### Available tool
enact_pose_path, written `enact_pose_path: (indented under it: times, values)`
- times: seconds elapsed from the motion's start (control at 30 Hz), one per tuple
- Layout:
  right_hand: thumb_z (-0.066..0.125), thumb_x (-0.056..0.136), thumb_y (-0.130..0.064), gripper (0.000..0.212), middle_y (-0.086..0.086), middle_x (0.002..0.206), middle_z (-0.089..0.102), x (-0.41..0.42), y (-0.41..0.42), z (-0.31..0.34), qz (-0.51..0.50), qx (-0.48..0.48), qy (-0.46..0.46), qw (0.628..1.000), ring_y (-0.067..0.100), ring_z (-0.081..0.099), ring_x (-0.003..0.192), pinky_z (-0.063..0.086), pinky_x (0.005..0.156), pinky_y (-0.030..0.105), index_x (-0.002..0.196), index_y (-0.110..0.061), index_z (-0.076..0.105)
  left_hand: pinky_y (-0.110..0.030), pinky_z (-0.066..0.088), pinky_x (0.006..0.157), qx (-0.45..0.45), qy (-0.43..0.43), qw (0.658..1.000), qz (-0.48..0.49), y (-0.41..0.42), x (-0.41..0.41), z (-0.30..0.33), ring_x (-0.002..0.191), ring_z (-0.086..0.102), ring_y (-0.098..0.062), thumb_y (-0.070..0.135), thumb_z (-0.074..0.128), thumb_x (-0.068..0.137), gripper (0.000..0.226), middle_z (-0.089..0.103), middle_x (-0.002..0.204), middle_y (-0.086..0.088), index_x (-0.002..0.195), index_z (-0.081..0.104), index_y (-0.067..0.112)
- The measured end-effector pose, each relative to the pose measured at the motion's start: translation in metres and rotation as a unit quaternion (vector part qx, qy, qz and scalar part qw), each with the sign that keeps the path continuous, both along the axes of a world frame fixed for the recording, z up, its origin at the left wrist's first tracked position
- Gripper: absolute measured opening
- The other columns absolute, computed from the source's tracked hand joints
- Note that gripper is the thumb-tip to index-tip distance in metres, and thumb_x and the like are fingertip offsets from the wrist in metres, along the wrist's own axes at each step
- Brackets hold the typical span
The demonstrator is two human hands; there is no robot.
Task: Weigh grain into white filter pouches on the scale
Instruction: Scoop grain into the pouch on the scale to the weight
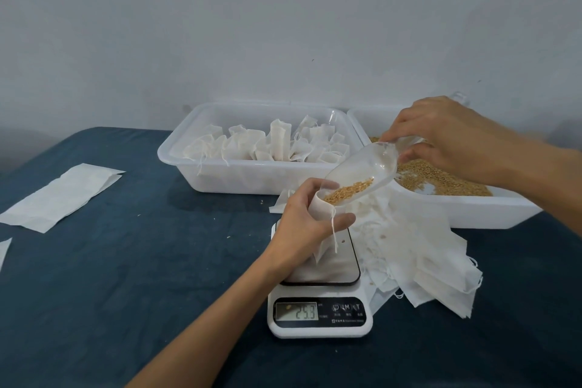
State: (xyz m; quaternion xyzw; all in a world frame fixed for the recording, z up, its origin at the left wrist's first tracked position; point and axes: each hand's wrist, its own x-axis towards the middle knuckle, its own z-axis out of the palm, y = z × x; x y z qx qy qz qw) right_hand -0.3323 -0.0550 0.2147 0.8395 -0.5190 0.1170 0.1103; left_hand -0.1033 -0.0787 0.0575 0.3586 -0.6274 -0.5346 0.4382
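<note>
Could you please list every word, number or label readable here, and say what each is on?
"25.3": grey display of the white digital kitchen scale.
"M" and "T": round buttons on the scale's black control panel.
Small print beneath the buttons: too small and blurred to read.

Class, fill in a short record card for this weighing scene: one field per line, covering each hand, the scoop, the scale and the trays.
Left hand: holds a white pouch open above the scale
Right hand: grips the clear scoop by its handle
Scoop: tilted down, grain at its lip by the pouch mouth
Scale: display lit, digits blurred
Left tray: filled pouches
Right tray: loose grain
Beside scale: pile of empty pouches
</note>
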Motion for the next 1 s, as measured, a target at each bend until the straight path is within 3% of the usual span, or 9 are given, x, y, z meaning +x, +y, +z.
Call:
enact_pose_path:
  times: [0.13,0.37,0.53,0.67,0.8,0.9,1.0]
  values:
    - [0.080,0.084,-0.011,0.034,-0.001,0.105,0.072,-0.001,-0.001,-0.001,0.001,0.003,-0.002,1.000,0.023,0.059,0.101,0.040,0.099,0.038,0.117,-0.017,0.075,-0.033,0.057,0.098,0.005,0.006,1.000,-0.006,0.000,0.001,0.001,0.112,0.072,-0.012,0.015,0.090,0.081,0.050,0.073,0.122,0.008,0.119,0.064,0.031]
    - [0.080,0.083,-0.011,0.034,-0.002,0.102,0.072,-0.005,-0.002,-0.005,0.006,0.004,-0.008,1.000,0.022,0.060,0.097,0.042,0.095,0.037,0.116,-0.017,0.075,-0.048,0.056,0.104,0.009,0.004,1.000,-0.004,0.003,0.000,0.003,0.114,0.072,-0.019,0.018,0.090,0.078,0.051,0.072,0.125,0.005,0.119,0.064,0.032]
    - [0.080,0.084,-0.010,0.032,-0.010,0.102,0.069,-0.016,-0.008,-0.021,-0.020,0.050,-0.070,0.996,0.011,0.059,0.098,0.038,0.084,0.016,0.113,-0.022,0.075,-0.041,0.056,0.104,0.034,0.006,0.999,-0.019,0.003,0.003,0.006,0.111,0.073,-0.022,0.011,0.089,0.081,0.054,0.073,0.123,-0.005,0.125,0.063,0.028]
    - [0.082,0.080,-0.009,0.029,-0.018,0.103,0.071,-0.032,-0.015,-0.041,-0.067,0.125,-0.193,0.971,-0.010,0.060,0.102,0.036,0.082,-0.003,0.103,-0.025,0.074,-0.023,0.057,0.086,0.047,-0.007,0.996,-0.070,-0.001,0.008,0.011,0.102,0.076,-0.018,0.007,0.084,0.086,0.049,0.079,0.110,-0.006,0.128,0.062,0.018]
    - [0.080,0.084,-0.014,0.027,-0.011,0.107,0.069,-0.064,-0.029,-0.058,-0.143,0.119,-0.231,0.955,0.003,0.062,0.101,0.042,0.082,0.008,0.108,-0.021,0.070,-0.019,0.055,0.084,0.006,-0.042,0.995,-0.087,-0.004,0.007,0.004,0.099,0.075,-0.017,0.014,0.065,0.103,0.014,0.081,0.101,-0.003,0.115,0.070,0.010]
    - [0.081,0.083,-0.014,0.029,-0.002,0.108,0.066,-0.089,-0.041,-0.072,-0.229,0.120,-0.238,0.936,0.015,0.062,0.100,0.046,0.085,0.023,0.109,-0.014,0.067,-0.021,0.057,0.082,-0.007,-0.011,0.997,-0.073,-0.004,0.004,0.000,0.097,0.076,-0.020,0.020,0.055,0.107,0.023,0.081,0.098,-0.007,0.107,0.074,0.007]
    - [0.081,0.083,-0.011,0.021,0.002,0.095,0.063,-0.107,-0.051,-0.085,-0.288,0.152,-0.169,0.930,0.018,0.061,0.089,0.047,0.075,0.026,0.094,-0.008,0.064,-0.021,0.057,0.073,-0.021,0.032,0.998,-0.050,-0.005,0.005,0.004,0.094,0.077,-0.020,0.030,0.054,0.104,0.028,0.081,0.097,-0.009,0.105,0.075,0.011]
